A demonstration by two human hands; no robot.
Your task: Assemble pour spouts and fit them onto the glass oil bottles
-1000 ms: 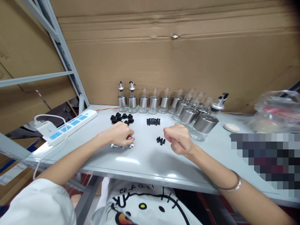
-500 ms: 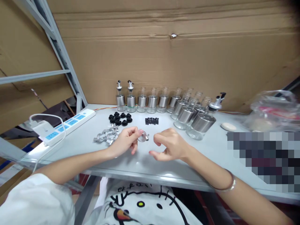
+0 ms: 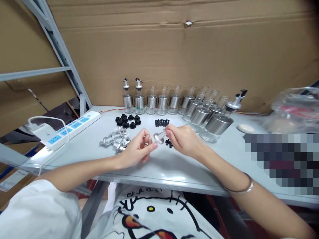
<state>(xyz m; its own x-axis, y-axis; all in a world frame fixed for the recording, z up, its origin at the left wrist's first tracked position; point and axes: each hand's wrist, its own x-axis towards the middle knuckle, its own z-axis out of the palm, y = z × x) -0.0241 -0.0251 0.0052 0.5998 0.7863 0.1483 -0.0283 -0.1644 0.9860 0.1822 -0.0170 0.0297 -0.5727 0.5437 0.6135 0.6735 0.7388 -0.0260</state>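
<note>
A silver pourer spout with a round flared base is above the table between my two hands. My right hand is closed, pinching its narrow end with thumb and index finger. My left hand is beside the base, fingers loosely curled and apart; its thumb tip is at the disc's edge, and I cannot tell whether it touches. Left of it lies a pile of similar silver spouts. Small black pieces lie just beyond my right fingertips, partly hidden by them.
Black stoppers and a block of short black parts lie farther back. Several glass bottles with steel sleeves line the rear, three with pourers. A power strip is at left; a white oval object and plastic bag are at right.
My right hand has moved left and closed on the spout's narrow end. My left hand's pinch on the spout has loosened. The spout has turned, its narrow end now up and right.
</note>
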